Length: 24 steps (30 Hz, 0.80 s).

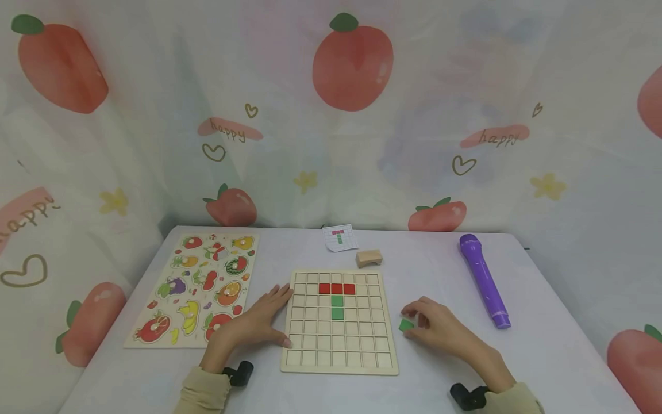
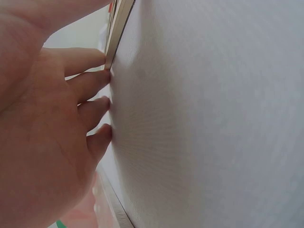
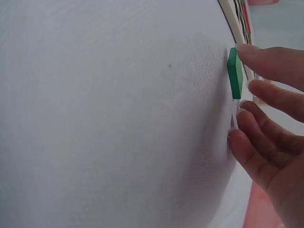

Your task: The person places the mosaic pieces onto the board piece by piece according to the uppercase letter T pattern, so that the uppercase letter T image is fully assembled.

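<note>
A wooden grid board lies flat on the white table. Three red tiles sit side by side in one of its upper rows, and two green tiles run down from the middle one. My left hand is spread along the board's left side, with thumb and fingertips at its edge; in the left wrist view the fingers reach down to the tabletop. To the right of the board, my right hand pinches a loose green tile between thumb and index finger, close over the table.
Behind the board are a small paper card with a red and green grid pattern and a light wooden block. A fruit puzzle board lies at left, partly behind my left hand. A purple microphone-shaped object lies at right.
</note>
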Motion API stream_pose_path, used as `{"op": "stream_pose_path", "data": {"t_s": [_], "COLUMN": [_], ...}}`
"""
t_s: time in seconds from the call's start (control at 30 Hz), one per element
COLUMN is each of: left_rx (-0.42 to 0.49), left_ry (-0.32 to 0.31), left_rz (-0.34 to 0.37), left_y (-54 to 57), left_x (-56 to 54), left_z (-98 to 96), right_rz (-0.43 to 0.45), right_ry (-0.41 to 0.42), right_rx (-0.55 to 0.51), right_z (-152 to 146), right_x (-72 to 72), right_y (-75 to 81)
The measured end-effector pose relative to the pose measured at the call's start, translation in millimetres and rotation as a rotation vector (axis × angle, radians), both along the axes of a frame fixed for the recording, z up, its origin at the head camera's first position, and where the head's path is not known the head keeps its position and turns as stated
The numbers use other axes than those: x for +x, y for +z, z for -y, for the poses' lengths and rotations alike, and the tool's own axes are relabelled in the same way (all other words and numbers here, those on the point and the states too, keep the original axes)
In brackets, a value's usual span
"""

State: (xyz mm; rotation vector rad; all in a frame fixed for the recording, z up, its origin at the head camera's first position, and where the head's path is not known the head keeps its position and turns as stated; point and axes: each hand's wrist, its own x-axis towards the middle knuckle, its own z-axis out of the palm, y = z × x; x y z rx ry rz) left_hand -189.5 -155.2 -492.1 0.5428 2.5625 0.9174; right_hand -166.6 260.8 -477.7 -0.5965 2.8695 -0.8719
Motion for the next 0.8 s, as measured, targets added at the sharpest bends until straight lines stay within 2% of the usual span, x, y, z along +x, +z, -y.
{"op": "stream_pose_path", "data": {"t_s": [0.17, 0.43, 0.8], "left_rx": [0.004, -0.016, -0.010], "left_ry": [0.003, 0.003, 0.003], "left_rz": [0.002, 0.002, 0.008], "left_y": [0.0, -4.1, -0.6], "left_x": [0.1, -2.1, -1.3], "left_z": [0.6, 0.7, -0.5], "right_rz": [0.043, 0.039, 0.036], "right_ry": [-0.033, -0.034, -0.049], "right_rx": [0.011, 0.011, 0.041], "right_z": [-0.5, 3.4, 7.4], "right_x": [0.3, -2.2, -3.4], "right_y": [0.0, -0.5, -1.6]}}
